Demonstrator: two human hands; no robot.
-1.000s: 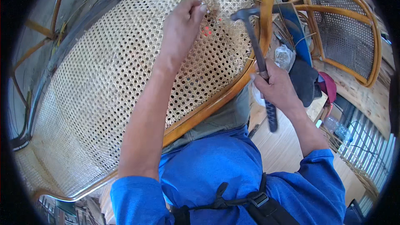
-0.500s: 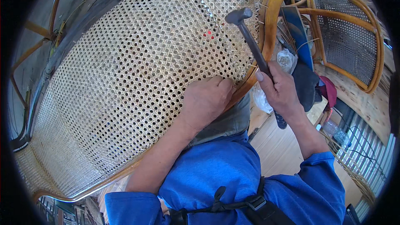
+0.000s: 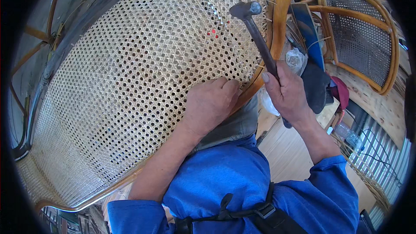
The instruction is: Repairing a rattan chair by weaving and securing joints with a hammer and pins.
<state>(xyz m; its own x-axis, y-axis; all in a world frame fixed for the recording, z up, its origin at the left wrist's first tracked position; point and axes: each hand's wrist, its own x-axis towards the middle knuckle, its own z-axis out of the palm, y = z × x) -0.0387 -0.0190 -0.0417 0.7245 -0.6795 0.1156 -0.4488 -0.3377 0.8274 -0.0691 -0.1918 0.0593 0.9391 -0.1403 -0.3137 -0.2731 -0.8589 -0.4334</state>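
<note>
A large sheet of woven cane webbing (image 3: 147, 73), pale and full of small holes, spans the left and middle over a curved brown rattan frame (image 3: 279, 21). My left hand (image 3: 211, 103) is closed, knuckles up, on the webbing at the near frame edge; its fingertips are hidden. My right hand (image 3: 286, 93) grips the dark handle of a hammer (image 3: 258, 34) just right of that edge. The hammer's metal head is raised toward the far side, above the webbing and apart from it.
A second rattan piece with dark webbing (image 3: 357, 30) stands at the far right. Near it lie a blue board (image 3: 308, 32), clear plastic bags (image 3: 295, 60), a dark red cloth item (image 3: 341, 93) and a plastic bottle (image 3: 349, 136). Rattan poles (image 3: 32, 56) stand at the left.
The hammer and my right hand have shifted slightly left, with the hammer head tilted and a little higher. My left hand stays by the frame edge, moved only slightly in the picture.
</note>
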